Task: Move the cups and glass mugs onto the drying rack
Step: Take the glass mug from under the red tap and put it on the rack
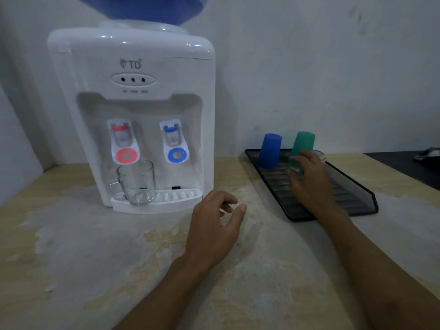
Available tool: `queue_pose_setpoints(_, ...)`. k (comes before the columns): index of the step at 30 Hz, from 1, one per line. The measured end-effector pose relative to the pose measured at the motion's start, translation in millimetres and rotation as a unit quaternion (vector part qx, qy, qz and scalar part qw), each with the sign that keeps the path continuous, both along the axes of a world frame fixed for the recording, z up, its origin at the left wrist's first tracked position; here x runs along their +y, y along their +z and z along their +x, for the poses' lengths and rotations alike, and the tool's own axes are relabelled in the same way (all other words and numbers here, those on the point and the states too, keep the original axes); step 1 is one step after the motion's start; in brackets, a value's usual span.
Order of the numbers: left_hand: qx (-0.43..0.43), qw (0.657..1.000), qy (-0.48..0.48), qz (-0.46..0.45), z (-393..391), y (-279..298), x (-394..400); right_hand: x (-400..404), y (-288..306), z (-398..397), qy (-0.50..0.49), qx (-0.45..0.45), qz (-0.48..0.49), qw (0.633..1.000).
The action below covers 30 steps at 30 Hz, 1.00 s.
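A dark drying rack [362,186] lies on the table at the right. A blue cup [269,151] and a green cup [303,145] stand upside down at its far end. My right hand [309,179] is over the rack, fingers wrapped around a clear glass mug [319,156] just in front of the green cup. A second glass mug [137,183] stands upright on the water dispenser's drip tray [176,198], under the red tap. My left hand [216,220] hovers over the table between dispenser and rack, fingers spread, holding nothing.
A white water dispenser [133,67] with a blue bottle on top stands at the back left against the wall. The worn wooden table [119,258] stretches toward me. A dark surface [404,163] lies at the far right.
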<state>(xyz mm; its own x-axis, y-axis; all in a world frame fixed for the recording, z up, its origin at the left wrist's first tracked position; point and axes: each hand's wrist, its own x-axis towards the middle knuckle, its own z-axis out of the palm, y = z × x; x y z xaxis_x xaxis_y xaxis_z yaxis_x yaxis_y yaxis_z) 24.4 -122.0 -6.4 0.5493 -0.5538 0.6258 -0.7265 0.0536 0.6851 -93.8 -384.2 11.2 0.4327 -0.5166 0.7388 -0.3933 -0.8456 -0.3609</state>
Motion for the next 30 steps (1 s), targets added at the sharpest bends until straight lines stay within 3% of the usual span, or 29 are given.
queue_pose_setpoints(6, -0.021, 0.998, 0.028, -0.057, 2, 5, 3, 62, 22, 23, 0.096, -0.031, -0.09, 0.991)
queue_pose_setpoints(15, -0.043, 0.98, 0.133, -0.142, 11, 12, 6, 116, 8, 44, 0.246, 0.067, -0.096, 0.962)
queue_pose_setpoints(25, -0.064, 0.934, 0.28, -0.213, 38, 27, 19, 106, 6, 41, 0.254, 0.038, -0.084, 0.963)
queue_pose_setpoints(30, -0.018, 0.91, 0.356, -0.21, 49, 33, 26, 104, 4, 40, 0.259, 0.032, -0.082, 0.962)
